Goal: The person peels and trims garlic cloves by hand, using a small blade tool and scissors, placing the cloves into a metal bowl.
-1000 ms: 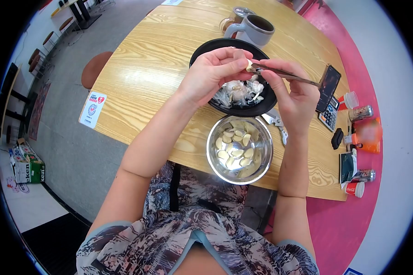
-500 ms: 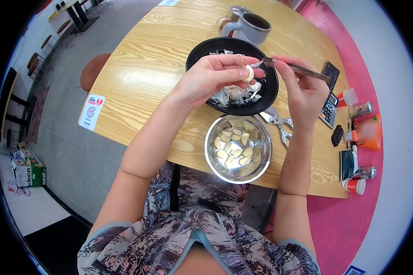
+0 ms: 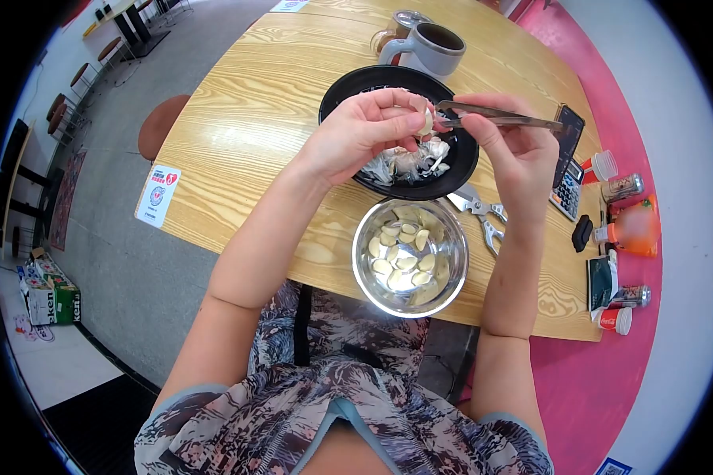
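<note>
Between the thumb and fingers of my left hand (image 3: 372,127) is a pale garlic clove (image 3: 426,123). My right hand (image 3: 519,142) grips metal tweezers (image 3: 523,120), their tips spread apart beside the clove. Both hands are above a black bowl (image 3: 341,87) that holds papery garlic skins (image 3: 404,165). Closer to my body, a shiny steel bowl (image 3: 364,281) contains several peeled cloves (image 3: 406,261). Kitchen scissors (image 3: 481,207) lie on the table between the two bowls and my right forearm.
A grey mug (image 3: 436,49) and a glass jar (image 3: 408,22) stand behind the black bowl. To the right are a phone (image 3: 569,138), a calculator (image 3: 566,192), paper cups (image 3: 602,166), cans (image 3: 622,187) and an orange package (image 3: 635,229). The steel bowl sits at the table's near edge.
The tweezers' tips have come apart from closed, and a piece of skin they held is no longer between them. The left hand keeps the clove, turned slightly.
</note>
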`<state>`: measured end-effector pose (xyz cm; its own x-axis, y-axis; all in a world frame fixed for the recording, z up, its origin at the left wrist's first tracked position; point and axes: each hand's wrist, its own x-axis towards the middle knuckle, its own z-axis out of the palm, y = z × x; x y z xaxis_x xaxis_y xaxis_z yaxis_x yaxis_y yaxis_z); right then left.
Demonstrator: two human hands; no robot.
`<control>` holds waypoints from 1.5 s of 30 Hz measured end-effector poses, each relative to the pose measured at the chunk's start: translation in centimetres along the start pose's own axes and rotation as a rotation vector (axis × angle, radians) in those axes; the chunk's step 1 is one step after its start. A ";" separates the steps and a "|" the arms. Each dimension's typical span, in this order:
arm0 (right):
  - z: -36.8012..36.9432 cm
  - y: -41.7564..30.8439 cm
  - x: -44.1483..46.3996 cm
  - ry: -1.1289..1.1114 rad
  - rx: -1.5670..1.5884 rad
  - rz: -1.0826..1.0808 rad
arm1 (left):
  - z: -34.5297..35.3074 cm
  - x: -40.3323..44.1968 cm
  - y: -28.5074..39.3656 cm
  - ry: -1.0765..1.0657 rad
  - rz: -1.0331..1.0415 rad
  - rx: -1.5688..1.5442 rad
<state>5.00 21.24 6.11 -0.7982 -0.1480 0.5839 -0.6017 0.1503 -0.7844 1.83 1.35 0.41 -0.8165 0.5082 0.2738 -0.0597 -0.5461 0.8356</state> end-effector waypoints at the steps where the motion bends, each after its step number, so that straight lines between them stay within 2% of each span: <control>1: 0.3 -0.1 -0.1 -0.025 0.044 0.018 | 0.0 0.0 -0.2 0.008 -0.004 0.003; 6: 0.7 0.0 -0.3 -0.065 0.052 0.031 | 0.0 -0.1 -0.1 -0.015 -0.051 0.013; 24: -0.7 0.8 0.4 0.195 -0.107 -0.021 | 0.5 -0.2 0.2 -0.021 -0.090 0.134; 27: -0.8 1.7 0.5 0.106 -0.144 0.047 | -0.1 0.0 -0.2 0.005 -0.057 0.093; 29: -1.0 3.1 0.1 -0.025 -0.228 0.218 | -0.3 0.2 -0.4 0.060 0.009 0.152; 31: -0.7 2.1 0.3 0.020 -0.245 0.197 | -0.1 0.4 -0.4 0.108 0.068 0.262; 33: -0.3 0.7 0.5 0.174 0.055 0.154 | 0.2 0.3 -0.6 0.160 0.126 0.370; 37: 0.6 0.9 0.2 0.148 0.194 0.224 | 0.7 0.2 -1.0 0.192 0.202 0.477; 41: 0.9 0.9 0.1 0.155 0.176 0.224 | 1.2 0.1 -1.2 0.219 0.293 0.513; 45: 0.8 0.9 0.1 0.174 0.198 0.240 | 1.1 0.2 -1.1 0.212 0.298 0.522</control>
<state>4.35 20.59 5.30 -0.9191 0.0399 0.3919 -0.3932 -0.0346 -0.9188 2.39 2.80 0.06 -0.8538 0.2126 0.4751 0.4319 -0.2202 0.8746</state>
